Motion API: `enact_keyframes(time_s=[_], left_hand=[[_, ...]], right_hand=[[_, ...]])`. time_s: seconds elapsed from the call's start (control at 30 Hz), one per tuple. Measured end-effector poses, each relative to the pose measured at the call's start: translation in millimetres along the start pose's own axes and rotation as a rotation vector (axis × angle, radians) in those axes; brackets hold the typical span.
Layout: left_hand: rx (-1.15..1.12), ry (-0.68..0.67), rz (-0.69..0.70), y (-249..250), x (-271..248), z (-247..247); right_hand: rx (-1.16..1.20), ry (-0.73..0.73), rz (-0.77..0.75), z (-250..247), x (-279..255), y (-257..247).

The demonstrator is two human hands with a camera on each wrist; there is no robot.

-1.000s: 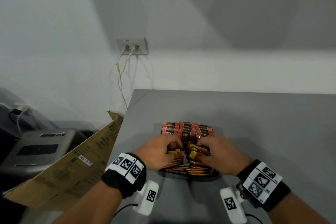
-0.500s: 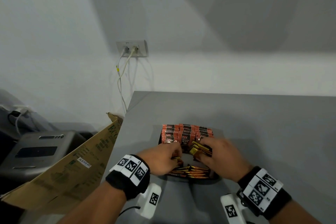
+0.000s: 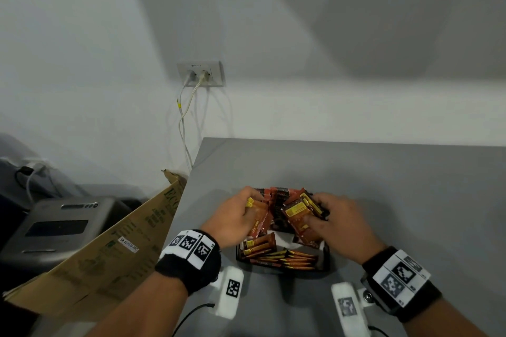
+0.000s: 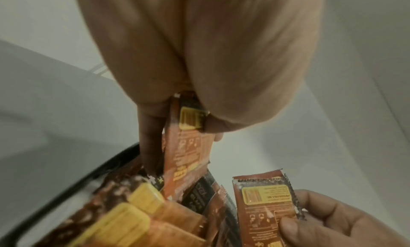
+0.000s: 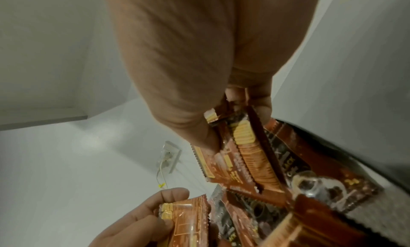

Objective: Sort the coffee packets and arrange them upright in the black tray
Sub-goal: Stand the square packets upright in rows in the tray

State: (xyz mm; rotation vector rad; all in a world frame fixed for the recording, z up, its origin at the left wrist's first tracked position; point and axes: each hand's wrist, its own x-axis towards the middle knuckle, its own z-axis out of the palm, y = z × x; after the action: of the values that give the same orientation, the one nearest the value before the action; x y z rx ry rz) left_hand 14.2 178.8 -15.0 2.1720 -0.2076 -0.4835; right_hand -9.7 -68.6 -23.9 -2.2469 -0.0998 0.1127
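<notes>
A black tray sits on the grey table, filled with orange-brown coffee packets. Several packets stand upright at its far end; others lie flat at the near end. My left hand grips a bunch of packets above the tray's left side. My right hand holds a fan of several packets over the right side, thumb on top. In the right wrist view these packets are pinched between thumb and fingers.
A flattened cardboard box leans against the table's left edge, beside a grey machine. A wall socket with white cables hangs behind the table. The grey tabletop stretches right of the tray.
Both hands have lifted from the flat pile at the tray's near end and moved farther back, each now raising a bunch of packets. A pale patch of tray bottom now shows.
</notes>
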Motion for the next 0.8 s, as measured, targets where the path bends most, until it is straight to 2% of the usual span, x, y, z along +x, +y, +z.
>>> enact_keyframes(time_s=[0.1,0.17,0.27,0.37,0.53,0.67,0.8], left_hand=[[-0.197,0.105,0.002,5,1,0],[-0.379,0.148,-0.01,15,1,3],[-0.791,0.119,-0.055,35,1,9],[-1.076,0.04,-0.046,51,0,12],[-1.306,-0.074,-0.047,56,0,20],[-1.366,-0.098,-0.047,57,1,23],[-1.361,-0.099,-0.091,59,1,23]], right_hand=[[0.245,0.057,0.031,-4,0,-9],[0.45,0.043,0.051,-6,-1,-21],[0.661,0.002,0.084,-2,-2,-39],[0.77,0.042,0.091,2,-1,-50],[0.601,0.052,-0.014,1,-4,-61],[0.171,0.096,-0.088,1,-5,-60],[-0.135,0.076,-0.057,5,-8,-62]])
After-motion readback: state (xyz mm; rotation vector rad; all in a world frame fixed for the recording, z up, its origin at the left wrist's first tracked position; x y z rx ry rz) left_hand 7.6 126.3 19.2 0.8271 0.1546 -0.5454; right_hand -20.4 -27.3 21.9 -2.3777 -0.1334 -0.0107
